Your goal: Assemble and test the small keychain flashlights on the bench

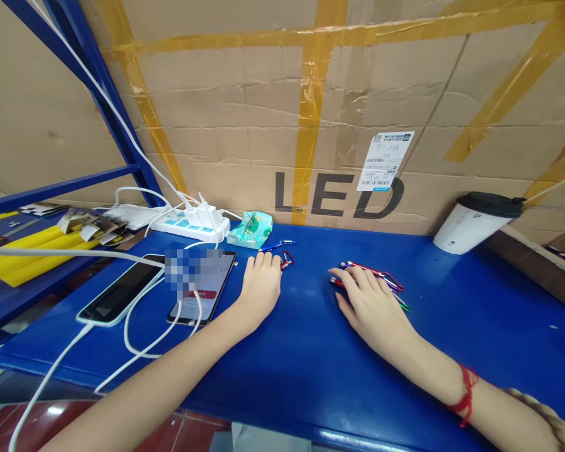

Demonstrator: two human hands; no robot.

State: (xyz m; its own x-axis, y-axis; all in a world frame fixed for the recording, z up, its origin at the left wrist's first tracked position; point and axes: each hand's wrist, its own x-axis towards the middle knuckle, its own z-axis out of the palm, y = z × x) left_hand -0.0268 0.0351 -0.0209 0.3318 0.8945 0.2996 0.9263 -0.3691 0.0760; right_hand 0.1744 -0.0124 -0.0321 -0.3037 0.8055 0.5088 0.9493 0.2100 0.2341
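Note:
My left hand [260,290] rests palm-down on the blue table [311,351], fingers together and bent at the tips, touching a small red carabiner pen [287,260]. A blue pen [279,245] lies just beyond it. My right hand [370,302] lies flat with fingers stretched out over a bunch of coloured carabiner pens [380,274], red, purple and green; it covers part of them. A red string is tied round my right wrist [466,394].
Two phones [122,290] [202,289] lie at the left on white charging cables from a power strip [194,223]. A teal tissue pack [250,228] sits by the cardboard "LED" wall. A tipped white cup with black lid [475,223] lies at the right. Blue shelving frame at left.

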